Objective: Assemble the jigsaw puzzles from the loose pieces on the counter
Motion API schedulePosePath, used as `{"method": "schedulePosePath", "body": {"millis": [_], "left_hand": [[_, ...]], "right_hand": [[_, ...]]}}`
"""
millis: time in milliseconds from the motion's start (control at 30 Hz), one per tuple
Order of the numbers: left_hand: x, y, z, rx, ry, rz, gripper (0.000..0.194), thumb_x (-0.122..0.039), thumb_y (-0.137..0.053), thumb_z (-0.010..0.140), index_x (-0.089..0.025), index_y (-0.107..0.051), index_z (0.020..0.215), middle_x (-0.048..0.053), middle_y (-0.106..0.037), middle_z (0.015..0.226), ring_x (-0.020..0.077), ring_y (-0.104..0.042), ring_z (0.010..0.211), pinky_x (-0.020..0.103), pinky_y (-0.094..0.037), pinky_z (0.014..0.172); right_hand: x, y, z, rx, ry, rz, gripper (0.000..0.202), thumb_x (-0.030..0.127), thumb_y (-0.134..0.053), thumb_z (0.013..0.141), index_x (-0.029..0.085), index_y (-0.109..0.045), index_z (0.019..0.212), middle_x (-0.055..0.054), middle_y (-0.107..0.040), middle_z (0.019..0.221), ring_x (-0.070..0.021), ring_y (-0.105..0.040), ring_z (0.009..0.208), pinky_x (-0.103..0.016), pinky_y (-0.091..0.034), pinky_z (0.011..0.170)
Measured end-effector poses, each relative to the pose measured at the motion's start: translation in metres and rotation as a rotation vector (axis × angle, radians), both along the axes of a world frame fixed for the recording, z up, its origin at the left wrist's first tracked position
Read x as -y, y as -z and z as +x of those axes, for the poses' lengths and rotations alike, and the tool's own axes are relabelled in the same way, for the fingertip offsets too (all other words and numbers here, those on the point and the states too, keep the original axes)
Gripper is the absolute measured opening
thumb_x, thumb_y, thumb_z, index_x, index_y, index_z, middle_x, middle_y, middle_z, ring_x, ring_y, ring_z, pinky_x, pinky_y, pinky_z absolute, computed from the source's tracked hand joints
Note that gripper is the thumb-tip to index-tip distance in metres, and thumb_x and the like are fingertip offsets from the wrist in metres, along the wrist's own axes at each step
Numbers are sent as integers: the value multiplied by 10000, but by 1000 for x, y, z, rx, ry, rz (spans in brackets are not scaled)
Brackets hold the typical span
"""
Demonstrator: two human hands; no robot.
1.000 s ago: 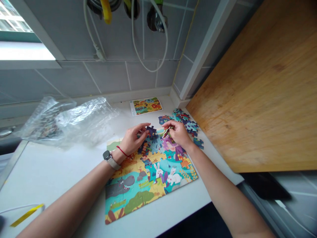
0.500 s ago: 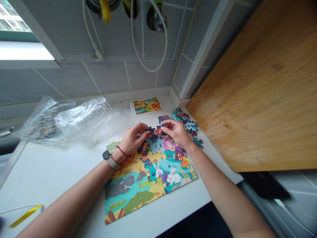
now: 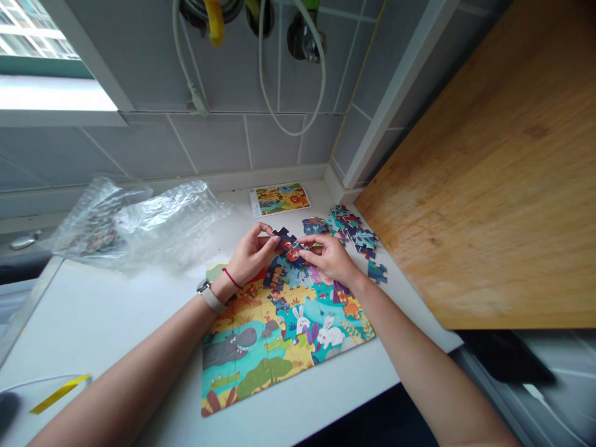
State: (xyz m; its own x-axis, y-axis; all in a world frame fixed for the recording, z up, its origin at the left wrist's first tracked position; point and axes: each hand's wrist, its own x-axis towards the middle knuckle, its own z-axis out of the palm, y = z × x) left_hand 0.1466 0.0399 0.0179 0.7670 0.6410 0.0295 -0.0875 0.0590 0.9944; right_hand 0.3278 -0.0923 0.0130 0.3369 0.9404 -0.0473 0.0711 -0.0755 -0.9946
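Note:
My left hand (image 3: pixel 251 254), with a watch and a red string at the wrist, pinches a dark blue puzzle piece (image 3: pixel 283 237) between thumb and fingers. Opposite it, my right hand (image 3: pixel 333 259) grips a red and dark blue puzzle piece (image 3: pixel 293 251). The two pieces meet edge to edge or overlap; whether they interlock I cannot tell. Both are held just above the far part of a partly assembled jigsaw puzzle (image 3: pixel 261 351), which shows a hippo, rabbits and a crocodile. Some of its upper area is hidden by my hands.
Loose puzzle pieces (image 3: pixel 347 220) lie in a pile beyond my right hand. A small picture card (image 3: pixel 282 198) rests near the wall. Clear plastic bags (image 3: pixel 162 217) are at the back left, and a wooden board (image 3: pixel 479 174) stands on the right. A yellow strip (image 3: pixel 60 393) lies front left.
The two held pieces have come together and tilted, the left one now slightly higher than the right. The whole view has shifted a little.

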Motion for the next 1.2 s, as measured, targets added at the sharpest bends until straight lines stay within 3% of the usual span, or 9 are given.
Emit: {"method": "schedulePosePath", "body": {"millis": [267, 433, 733, 1200], "left_hand": [[-1, 6, -1, -16, 59, 25, 559, -652, -793, 860, -220, -471, 1008, -58, -653, 634, 54, -458, 465, 156, -314, 465], [-3, 6, -2, -49, 78, 73, 564, -606, -832, 834, -212, -484, 1038, -7, -718, 711, 84, -568, 529, 172, -369, 497], [-6, 10, -2, -59, 88, 147, 526, -509, -855, 831, -214, -487, 1065, 19, -761, 769, 124, -668, 608, 204, -454, 564], [-8, 9, -1, -37, 49, 153, 539, -436, -892, 776, -171, -597, 1142, -39, -652, 680, 97, -585, 555, 202, -429, 539]], "right_hand": [[-1, 1, 0, 39, 34, 33, 348, 336, -863, 757, 202, -698, 1032, -10, -698, 917, -138, -716, 755, -260, -622, 710], [-1, 0, -3, 20, -11, -9, 459, 331, -852, 768, 194, -699, 1179, -6, -695, 926, -128, -714, 711, -249, -617, 671], [0, 1, -4, -12, -40, -40, 356, 336, -865, 754, 206, -699, 1040, -26, -731, 959, -151, -729, 745, -255, -616, 642], [1, -2, -11, -39, -54, -65, 334, 320, -840, 789, 212, -633, 1029, -15, -706, 981, -114, -707, 664, -226, -583, 584]]}}
